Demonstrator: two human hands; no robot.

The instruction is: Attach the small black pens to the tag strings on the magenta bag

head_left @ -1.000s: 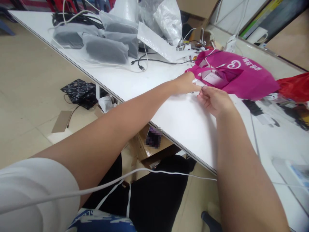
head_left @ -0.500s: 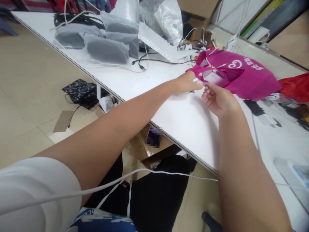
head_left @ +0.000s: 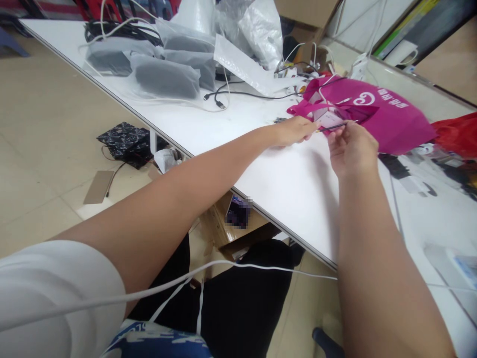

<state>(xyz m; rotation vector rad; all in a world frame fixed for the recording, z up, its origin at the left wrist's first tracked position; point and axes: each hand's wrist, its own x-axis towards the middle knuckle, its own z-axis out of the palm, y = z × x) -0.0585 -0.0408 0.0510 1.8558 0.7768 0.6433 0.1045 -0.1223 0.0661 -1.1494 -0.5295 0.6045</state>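
In the head view, pale floor tiles (head_left: 55,129) spread below a white counter (head_left: 309,194), which runs slantwise and is heaped along its far side with grey pouches (head_left: 164,82), a black cable (head_left: 257,96) and a pink bag (head_left: 398,124). A white box (head_left: 328,118) shows at the bag's mouth.

Both hands are over the counter, just on the near side of the bag. Half a second ago they were almost together; now the right hand (head_left: 354,144) has moved away from the left hand (head_left: 298,132), and a thin dark rod (head_left: 334,128) shows in the gap between them. For the work in hand, this means the rod is drawn out into view, bridging the two hands. The right fingers pinch its far end; the left fingers appear closed on the other, paler end. What exactly the rod is, I cannot tell.
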